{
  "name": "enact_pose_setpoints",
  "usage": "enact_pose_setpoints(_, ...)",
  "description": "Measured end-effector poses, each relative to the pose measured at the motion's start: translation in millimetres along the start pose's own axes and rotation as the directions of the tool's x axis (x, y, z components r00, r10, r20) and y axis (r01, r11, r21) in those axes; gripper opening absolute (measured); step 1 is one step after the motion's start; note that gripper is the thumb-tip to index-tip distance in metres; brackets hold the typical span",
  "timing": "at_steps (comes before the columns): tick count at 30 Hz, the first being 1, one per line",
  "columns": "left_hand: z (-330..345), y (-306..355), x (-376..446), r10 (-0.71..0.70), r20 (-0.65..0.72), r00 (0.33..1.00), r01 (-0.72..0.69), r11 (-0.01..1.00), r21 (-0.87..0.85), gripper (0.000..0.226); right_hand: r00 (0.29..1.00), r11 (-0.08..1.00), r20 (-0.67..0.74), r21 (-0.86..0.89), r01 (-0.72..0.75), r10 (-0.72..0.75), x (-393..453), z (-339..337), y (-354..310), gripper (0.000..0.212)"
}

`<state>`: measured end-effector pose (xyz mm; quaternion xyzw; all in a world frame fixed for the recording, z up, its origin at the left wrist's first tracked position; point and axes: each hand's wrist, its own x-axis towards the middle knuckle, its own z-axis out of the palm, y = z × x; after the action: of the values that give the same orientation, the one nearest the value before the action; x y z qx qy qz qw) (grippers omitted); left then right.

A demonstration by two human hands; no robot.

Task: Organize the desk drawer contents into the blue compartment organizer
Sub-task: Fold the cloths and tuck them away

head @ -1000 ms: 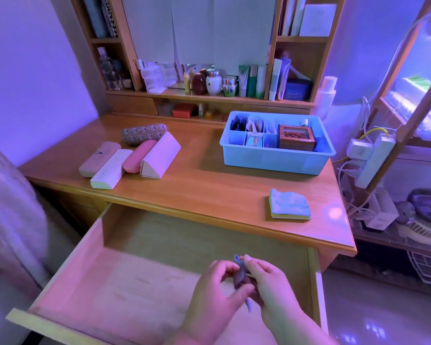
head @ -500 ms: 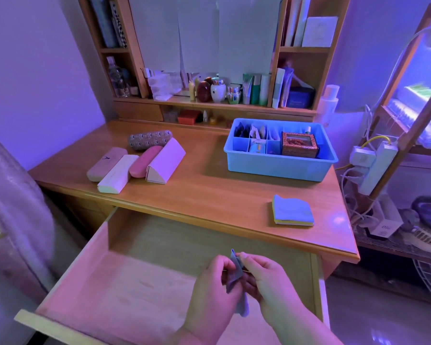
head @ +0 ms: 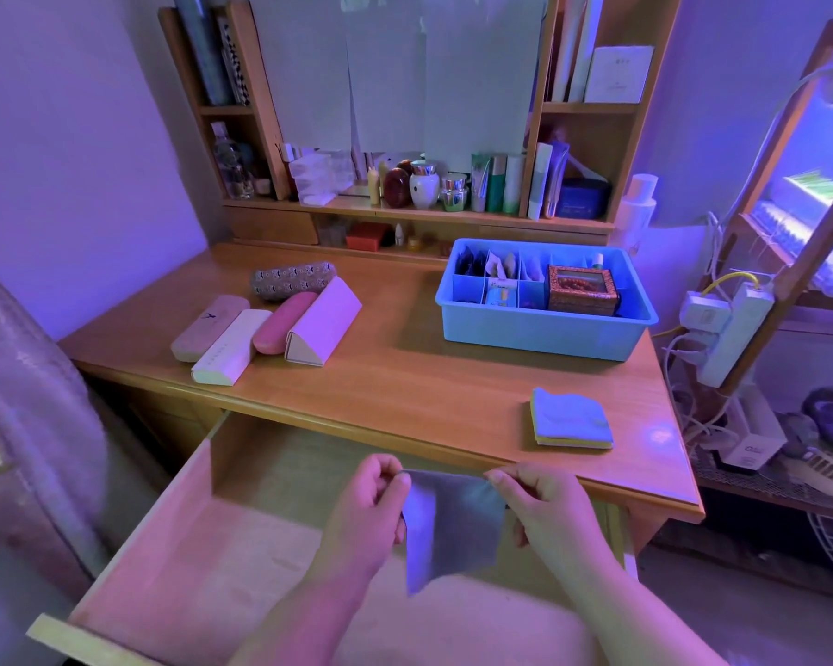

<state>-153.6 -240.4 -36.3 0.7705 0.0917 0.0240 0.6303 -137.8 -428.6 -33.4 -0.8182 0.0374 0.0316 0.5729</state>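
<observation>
A small grey cloth hangs spread out over the open wooden drawer. My left hand pinches its top left corner and my right hand pinches its top right corner. The blue compartment organizer stands on the desk at the back right, with small packets in its cells and a brown patterned box in its large section. The visible drawer floor is bare.
Several glasses cases lie in a row on the desk's left half. A folded blue and yellow cloth stack sits near the desk's right front edge. Shelves with bottles stand behind; a power strip and cables hang at the right.
The cloth was bunched between my fingers close together over the drawer. My hands have moved apart and pulled it open flat.
</observation>
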Motion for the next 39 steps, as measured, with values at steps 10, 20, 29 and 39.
enact_pose_setpoints(10,-12.0,45.6,70.3,0.107,0.106,0.989,-0.101,0.993,-0.067,0.008,0.985,0.997,0.167,-0.054,0.047,-0.037,58.7,-27.2,-39.5,0.024)
enact_pose_setpoints(20,-19.3,39.9,112.4,0.219,0.152,0.964,-0.213,0.975,-0.056,0.023,0.869,0.791,0.106,-0.372,0.485,-0.482,85.6,-17.5,-47.0,0.017)
enact_pose_setpoints(29,-14.8,-13.1,119.7,0.132,0.128,0.983,-0.168,0.929,0.329,0.018,0.911,0.648,0.248,-0.642,0.409,-0.329,100.5,4.5,-7.4,0.008)
enact_pose_setpoints(39,6.9,0.4,158.2,0.123,0.04,0.992,-0.116,0.704,0.701,0.02,0.984,0.655,0.04,-0.742,0.145,-0.172,139.2,26.3,-18.0,0.011)
